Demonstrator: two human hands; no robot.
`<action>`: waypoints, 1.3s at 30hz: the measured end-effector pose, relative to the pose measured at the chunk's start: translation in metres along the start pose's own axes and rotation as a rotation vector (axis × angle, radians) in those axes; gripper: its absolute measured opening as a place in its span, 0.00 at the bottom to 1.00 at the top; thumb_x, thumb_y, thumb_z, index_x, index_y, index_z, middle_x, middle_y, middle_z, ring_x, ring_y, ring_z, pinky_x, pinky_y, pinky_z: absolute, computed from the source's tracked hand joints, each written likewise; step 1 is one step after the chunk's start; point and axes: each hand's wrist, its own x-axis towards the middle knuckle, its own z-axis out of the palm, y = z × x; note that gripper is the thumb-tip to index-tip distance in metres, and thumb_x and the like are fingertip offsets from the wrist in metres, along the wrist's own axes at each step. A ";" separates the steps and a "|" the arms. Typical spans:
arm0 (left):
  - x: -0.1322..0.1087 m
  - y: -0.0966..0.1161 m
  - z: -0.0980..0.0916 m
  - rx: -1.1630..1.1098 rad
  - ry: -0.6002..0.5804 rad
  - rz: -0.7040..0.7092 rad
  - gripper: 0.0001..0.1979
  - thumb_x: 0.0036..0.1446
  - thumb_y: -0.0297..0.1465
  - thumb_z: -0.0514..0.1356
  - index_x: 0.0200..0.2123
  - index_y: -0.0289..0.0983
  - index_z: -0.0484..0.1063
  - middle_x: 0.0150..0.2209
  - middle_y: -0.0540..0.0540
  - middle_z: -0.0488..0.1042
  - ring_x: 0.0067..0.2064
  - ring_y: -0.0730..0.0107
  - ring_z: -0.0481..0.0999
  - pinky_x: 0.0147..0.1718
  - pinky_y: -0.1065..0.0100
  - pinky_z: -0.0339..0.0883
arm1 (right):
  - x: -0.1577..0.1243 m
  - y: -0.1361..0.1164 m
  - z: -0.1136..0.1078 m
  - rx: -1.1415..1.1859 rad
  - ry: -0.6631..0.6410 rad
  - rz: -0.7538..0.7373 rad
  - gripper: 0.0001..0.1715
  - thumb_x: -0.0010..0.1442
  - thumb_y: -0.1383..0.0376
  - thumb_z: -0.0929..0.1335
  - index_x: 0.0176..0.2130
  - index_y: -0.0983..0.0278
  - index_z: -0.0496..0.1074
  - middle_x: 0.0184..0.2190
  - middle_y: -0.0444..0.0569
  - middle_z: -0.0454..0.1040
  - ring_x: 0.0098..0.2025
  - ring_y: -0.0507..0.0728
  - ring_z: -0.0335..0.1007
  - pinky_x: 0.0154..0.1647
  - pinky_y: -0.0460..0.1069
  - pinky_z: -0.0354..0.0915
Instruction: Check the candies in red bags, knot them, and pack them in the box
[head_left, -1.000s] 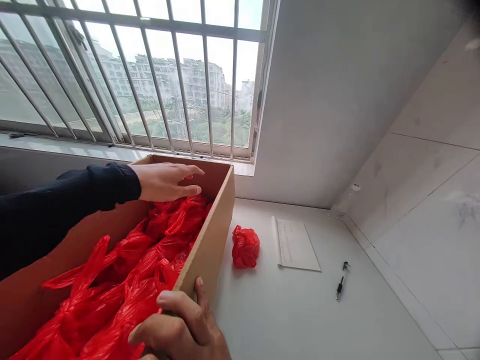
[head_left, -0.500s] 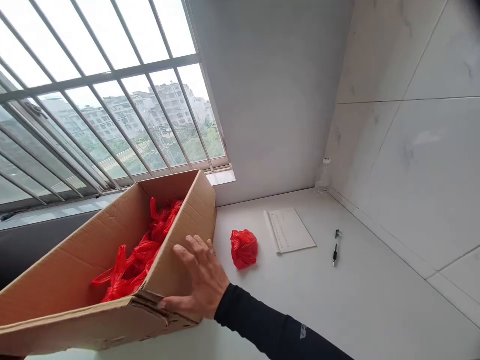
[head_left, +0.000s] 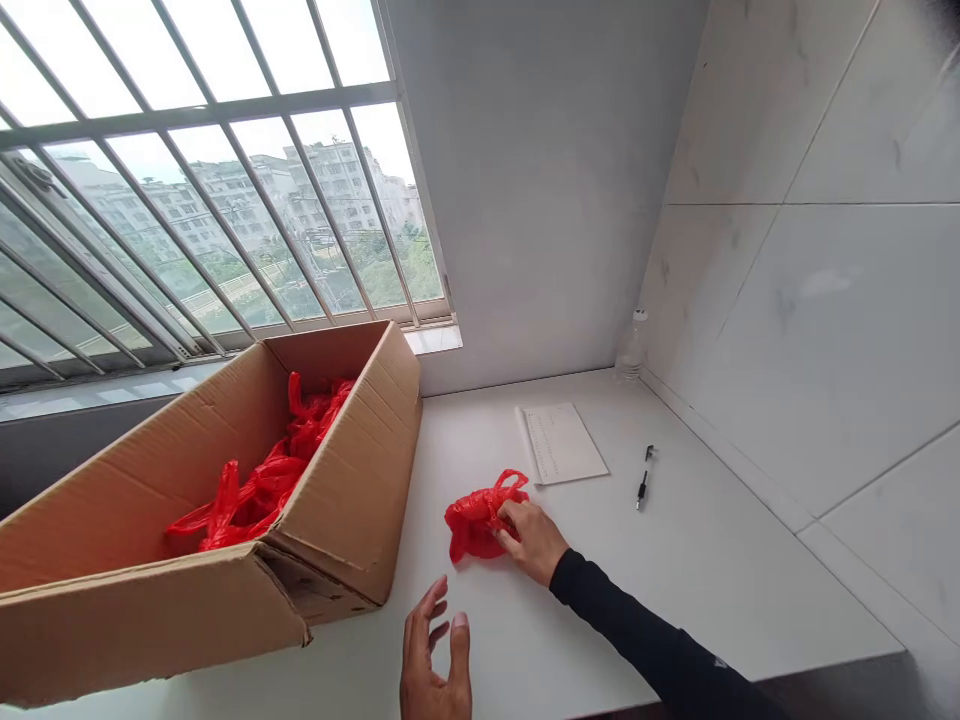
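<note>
My right hand (head_left: 534, 540), at the end of a black sleeve, pinches the right side of a red plastic bag (head_left: 474, 522) on the white table. A loop of the bag's handle sticks up beside my fingers. In front of the bag, at the bottom of the view, my left hand (head_left: 435, 655) is raised with thumb and fingers apart, holding nothing. To the left stands an open cardboard box (head_left: 352, 470), its near corner torn. Several more red plastic bags (head_left: 274, 480) lie bunched inside it.
A notepad (head_left: 566, 445) lies behind the red bag, with a black pen (head_left: 643, 485) to its right. A clear plastic bottle (head_left: 631, 350) stands in the back corner by the tiled wall (head_left: 862, 330). Behind the box is a barred window (head_left: 247, 220). The table's front edge runs along the lower right.
My right hand has left the box's side and gripped the red bag on the table, which now looks looser, with a handle loop up. My left hand has come into view.
</note>
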 end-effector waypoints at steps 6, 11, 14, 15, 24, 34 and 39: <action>0.018 -0.013 0.050 -0.011 -0.237 0.127 0.16 0.59 0.43 0.63 0.45 0.41 0.78 0.49 0.41 0.79 0.54 0.54 0.74 0.56 0.47 0.66 | -0.095 0.003 -0.032 0.155 0.034 0.088 0.12 0.65 0.60 0.66 0.30 0.61 0.67 0.26 0.41 0.71 0.28 0.52 0.65 0.31 0.46 0.60; 0.019 -0.033 0.048 -0.076 -0.226 0.008 0.18 0.66 0.43 0.58 0.45 0.34 0.74 0.40 0.45 0.78 0.38 0.66 0.78 0.39 0.59 0.74 | -0.131 0.043 -0.071 0.206 0.240 0.313 0.28 0.73 0.53 0.53 0.26 0.60 0.63 0.18 0.40 0.64 0.22 0.53 0.64 0.27 0.48 0.60; 0.009 -0.024 0.048 -0.126 -0.259 0.018 0.19 0.65 0.44 0.58 0.49 0.35 0.74 0.45 0.43 0.78 0.44 0.62 0.79 0.45 0.55 0.74 | -0.137 0.042 -0.081 0.244 0.287 0.298 0.25 0.72 0.52 0.55 0.34 0.62 0.69 0.30 0.48 0.76 0.35 0.57 0.73 0.38 0.51 0.67; 0.004 -0.017 0.050 -0.136 -0.278 0.040 0.20 0.64 0.43 0.60 0.52 0.36 0.73 0.49 0.42 0.78 0.49 0.60 0.78 0.49 0.54 0.72 | -0.136 0.036 -0.080 0.262 0.283 0.261 0.21 0.71 0.53 0.58 0.40 0.62 0.72 0.38 0.51 0.78 0.42 0.58 0.74 0.44 0.52 0.68; -0.008 -0.016 0.054 -0.147 -0.216 0.045 0.20 0.65 0.45 0.58 0.46 0.35 0.75 0.44 0.43 0.79 0.47 0.60 0.78 0.50 0.51 0.70 | -0.130 0.033 -0.068 0.421 0.346 0.233 0.14 0.66 0.55 0.64 0.39 0.62 0.72 0.33 0.48 0.75 0.37 0.57 0.70 0.43 0.54 0.67; -0.007 0.016 0.056 -0.133 -0.253 0.132 0.17 0.51 0.42 0.70 0.41 0.39 0.78 0.44 0.45 0.79 0.47 0.60 0.76 0.53 0.57 0.66 | -0.151 0.034 -0.086 0.527 0.390 0.283 0.20 0.60 0.49 0.70 0.44 0.61 0.69 0.33 0.43 0.71 0.35 0.55 0.69 0.42 0.51 0.67; 0.010 0.013 0.043 -0.193 -0.113 0.064 0.19 0.64 0.46 0.57 0.40 0.35 0.75 0.35 0.47 0.77 0.37 0.65 0.77 0.39 0.61 0.70 | -0.151 0.041 -0.096 0.565 0.528 0.323 0.19 0.68 0.49 0.61 0.39 0.61 0.66 0.31 0.44 0.69 0.33 0.54 0.66 0.35 0.50 0.66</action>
